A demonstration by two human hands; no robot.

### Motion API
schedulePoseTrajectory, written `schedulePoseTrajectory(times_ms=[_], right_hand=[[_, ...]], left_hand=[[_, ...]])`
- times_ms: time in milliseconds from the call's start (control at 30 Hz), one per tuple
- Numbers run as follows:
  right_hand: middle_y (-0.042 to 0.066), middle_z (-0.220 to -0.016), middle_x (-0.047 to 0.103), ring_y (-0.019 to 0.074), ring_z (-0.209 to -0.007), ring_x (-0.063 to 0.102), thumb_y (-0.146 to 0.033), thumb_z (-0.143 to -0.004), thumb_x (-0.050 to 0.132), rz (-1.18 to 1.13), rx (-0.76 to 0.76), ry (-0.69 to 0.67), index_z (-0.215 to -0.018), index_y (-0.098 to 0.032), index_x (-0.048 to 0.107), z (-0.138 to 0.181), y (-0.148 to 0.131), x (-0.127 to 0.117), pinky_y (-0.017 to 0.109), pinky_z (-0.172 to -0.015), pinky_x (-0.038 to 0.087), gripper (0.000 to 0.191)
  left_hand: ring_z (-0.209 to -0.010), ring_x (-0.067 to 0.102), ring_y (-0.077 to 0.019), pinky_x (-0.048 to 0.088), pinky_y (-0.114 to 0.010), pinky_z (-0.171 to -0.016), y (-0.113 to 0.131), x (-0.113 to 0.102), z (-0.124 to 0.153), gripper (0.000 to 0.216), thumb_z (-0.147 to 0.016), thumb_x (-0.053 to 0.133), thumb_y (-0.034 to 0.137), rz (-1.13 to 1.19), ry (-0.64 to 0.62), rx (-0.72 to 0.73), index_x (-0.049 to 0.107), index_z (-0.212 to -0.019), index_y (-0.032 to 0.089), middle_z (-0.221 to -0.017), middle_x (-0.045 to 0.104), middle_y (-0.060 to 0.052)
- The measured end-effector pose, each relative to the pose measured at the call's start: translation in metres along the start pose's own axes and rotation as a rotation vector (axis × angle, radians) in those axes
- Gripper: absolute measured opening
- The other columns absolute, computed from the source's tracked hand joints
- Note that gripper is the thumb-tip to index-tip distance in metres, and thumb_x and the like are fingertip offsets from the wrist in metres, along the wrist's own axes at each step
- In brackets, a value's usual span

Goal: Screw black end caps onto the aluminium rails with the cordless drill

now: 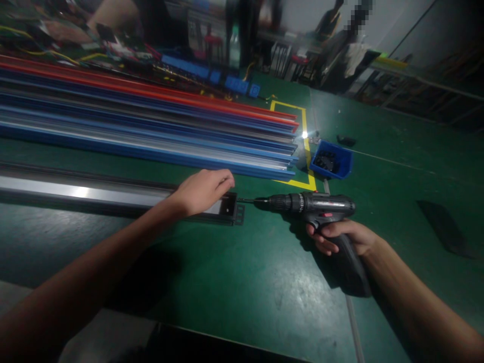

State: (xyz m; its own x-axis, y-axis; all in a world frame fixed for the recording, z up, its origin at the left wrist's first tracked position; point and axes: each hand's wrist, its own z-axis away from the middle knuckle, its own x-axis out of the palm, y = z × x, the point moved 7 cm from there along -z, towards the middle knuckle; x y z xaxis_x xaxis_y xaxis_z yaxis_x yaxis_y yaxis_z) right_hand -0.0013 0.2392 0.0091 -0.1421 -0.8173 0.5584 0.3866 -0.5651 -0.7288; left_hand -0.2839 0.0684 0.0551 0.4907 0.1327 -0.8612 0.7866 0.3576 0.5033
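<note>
My right hand [346,236] is wrapped round the grip of a black cordless drill [327,204], which points left. Its long, thin bit [247,200] reaches the end cap [239,214] of a long black and silver metal profile [113,194]. I cannot make out whether a screw sits at the tip. Near that same end, my left hand [206,190] lies across the profile with its fingers bent over the far side, holding it on the green table. Part of the profile is hidden beneath this hand and forearm.
Beyond it lie several long blue, grey and red profiles [181,136], their ends inside a yellow tape outline [305,113]. A blue bin [342,164] with dark small parts stands to their right. Blue boxes [189,68] and loose wires are farther back, with people blurred behind.
</note>
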Motion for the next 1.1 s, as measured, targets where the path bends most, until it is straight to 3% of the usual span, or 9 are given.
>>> schedulePoseTrajectory(times_ms=[1100], right_hand=[[0.004,-0.073,0.068,0.0078,-0.054,0.059,-0.014,-0.087,0.07,0.01,-0.017,-0.014,-0.109,-0.005,0.074,-0.0012,-0.0009,0.001,0.023,-0.061,0.058,0.024]], left_hand=[[-0.096,0.068,-0.0234,0.043,-0.033,-0.08,0.0021,-0.0004,0.0,0.037,-0.101,0.037,0.045,-0.01,-0.005,-0.001,0.068,-0.108,0.027,-0.107,0.075,-0.001]])
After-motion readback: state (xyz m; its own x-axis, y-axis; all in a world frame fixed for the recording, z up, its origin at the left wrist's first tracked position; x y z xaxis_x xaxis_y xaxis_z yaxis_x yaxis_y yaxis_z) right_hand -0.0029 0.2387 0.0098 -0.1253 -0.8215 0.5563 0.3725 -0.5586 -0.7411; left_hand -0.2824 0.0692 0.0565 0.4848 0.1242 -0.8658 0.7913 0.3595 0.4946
